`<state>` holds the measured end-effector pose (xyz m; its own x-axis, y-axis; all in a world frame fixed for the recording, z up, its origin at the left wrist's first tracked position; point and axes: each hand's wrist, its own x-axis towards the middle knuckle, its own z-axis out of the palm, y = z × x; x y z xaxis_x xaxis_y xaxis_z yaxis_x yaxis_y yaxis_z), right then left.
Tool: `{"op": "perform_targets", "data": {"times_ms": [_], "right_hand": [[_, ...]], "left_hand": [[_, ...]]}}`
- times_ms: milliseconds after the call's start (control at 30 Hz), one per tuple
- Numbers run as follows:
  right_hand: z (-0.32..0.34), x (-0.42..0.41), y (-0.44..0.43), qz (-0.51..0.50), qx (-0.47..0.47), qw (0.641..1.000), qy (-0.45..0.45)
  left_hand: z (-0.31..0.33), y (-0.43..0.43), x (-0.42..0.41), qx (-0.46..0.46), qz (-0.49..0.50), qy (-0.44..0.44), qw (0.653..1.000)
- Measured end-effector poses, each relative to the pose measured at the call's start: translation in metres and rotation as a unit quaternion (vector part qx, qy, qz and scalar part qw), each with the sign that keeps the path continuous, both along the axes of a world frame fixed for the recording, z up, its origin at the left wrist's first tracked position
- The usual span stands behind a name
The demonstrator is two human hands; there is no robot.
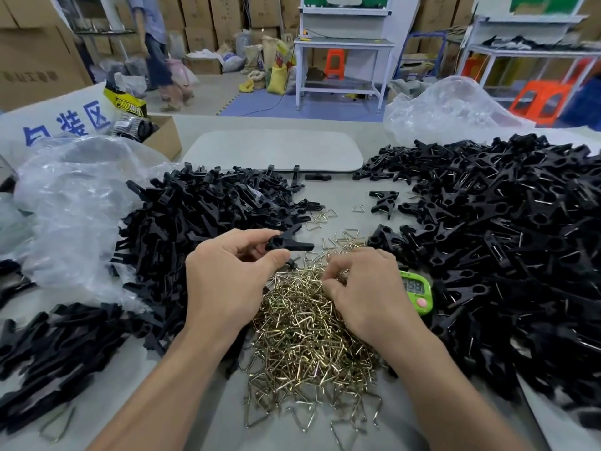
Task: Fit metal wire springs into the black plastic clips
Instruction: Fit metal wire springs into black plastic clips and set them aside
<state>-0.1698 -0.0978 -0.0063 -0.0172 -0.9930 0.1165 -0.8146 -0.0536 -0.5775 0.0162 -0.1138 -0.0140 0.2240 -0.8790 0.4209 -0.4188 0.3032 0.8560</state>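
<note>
I see my left hand (pixel 227 281) raised just above the table (pixel 341 193), palm down and wrist bent. Its thumb and curled fingers pinch one black clip (pixel 287 244), whose arms point right. My right hand (pixel 364 288) lies lower, knuckles up, with its fingertips (pixel 328 276) curled down into the pile of wire springs (pixel 309 340). I cannot tell whether they have caught a spring. The two hands are near each other but apart. A green timer (pixel 418 292) sits just beside the right hand.
</note>
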Motion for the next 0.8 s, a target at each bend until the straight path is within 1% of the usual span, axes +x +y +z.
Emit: {"op": "perform_targets", "data": {"times_ms": [67, 167, 200, 300, 400, 467, 500, 567, 600, 700, 733, 800], "right_hand": [[-0.002, -0.001, -0.001, -0.009, -0.014, 1.0, 0.014], [-0.007, -0.002, -0.002, -0.005, 0.016, 0.993, 0.114], [-0.007, -0.001, -0.003, 0.004, 0.018, 0.992, 0.129], [-0.006, 0.002, -0.006, 0.023, -0.026, 0.993, 0.114], [-0.005, 0.002, -0.006, 0.0, -0.098, 0.993, 0.065], [-0.005, 0.0, -0.005, -0.016, -0.135, 0.991, 0.004], [-0.005, -0.003, -0.006, -0.024, -0.138, 0.989, -0.041], [-0.003, -0.005, -0.005, -0.032, -0.12, 0.984, -0.125], [-0.001, -0.005, -0.003, -0.03, -0.107, 0.984, -0.14], [0.005, -0.005, 0.003, -0.028, -0.072, 0.988, -0.133], [0.007, -0.006, 0.003, -0.031, -0.063, 0.986, -0.152], [0.006, -0.008, 0.003, -0.041, -0.054, 0.973, -0.221]], "left_hand": [[0.0, -0.001, 0.0, 0.0, 0.0, -0.001, 1.0], [0.001, 0.0, -0.001, -0.001, -0.004, -0.007, 1.0], [0.001, 0.001, -0.001, -0.002, -0.005, -0.01, 1.0], [0.0, 0.002, -0.003, 0.001, -0.008, -0.015, 1.0], [0.0, 0.002, -0.003, 0.0, -0.008, -0.023, 1.0], [0.001, 0.002, -0.003, -0.002, -0.006, -0.028, 1.0], [0.001, 0.001, -0.003, -0.002, -0.004, -0.03, 1.0], [0.001, 0.001, -0.003, 0.0, -0.003, -0.033, 0.999], [0.001, 0.001, -0.003, 0.0, -0.002, -0.035, 0.999], [0.0, 0.003, -0.003, 0.0, -0.002, -0.042, 0.999], [-0.001, 0.003, -0.003, 0.001, -0.002, -0.043, 0.999], [-0.001, 0.004, -0.003, 0.002, -0.004, -0.039, 0.999]]}}
